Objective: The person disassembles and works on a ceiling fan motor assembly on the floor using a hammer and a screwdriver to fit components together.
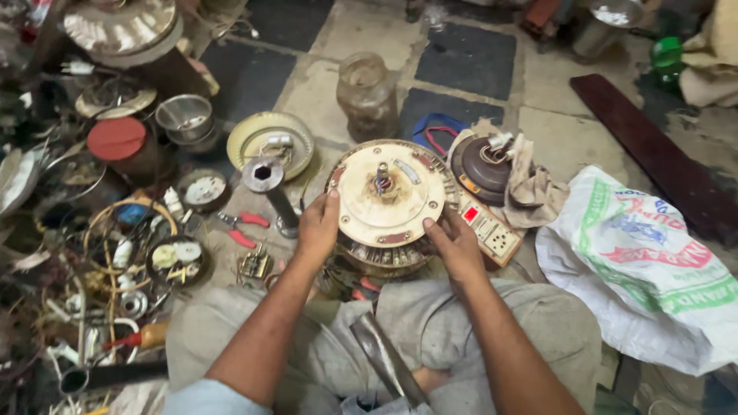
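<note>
A round cream ceiling-fan motor [388, 201] stands tilted on the floor in front of my knees, with wires at its centre hub and a ribbed metal rim below. My left hand [318, 225] grips its left edge. My right hand [453, 244] holds its lower right edge. Both hands press against the housing from opposite sides.
Red-handled pliers [241, 227], a metal shaft with a hex socket [270, 188], a cream fan cover [270, 143], a dusty jar [367, 94], a dark motor part on a cloth [483, 167], a switch board [489, 227], a white sack [646, 269] and a dark blade [653, 157] lie around. Scrap clutter [84, 230] fills the left.
</note>
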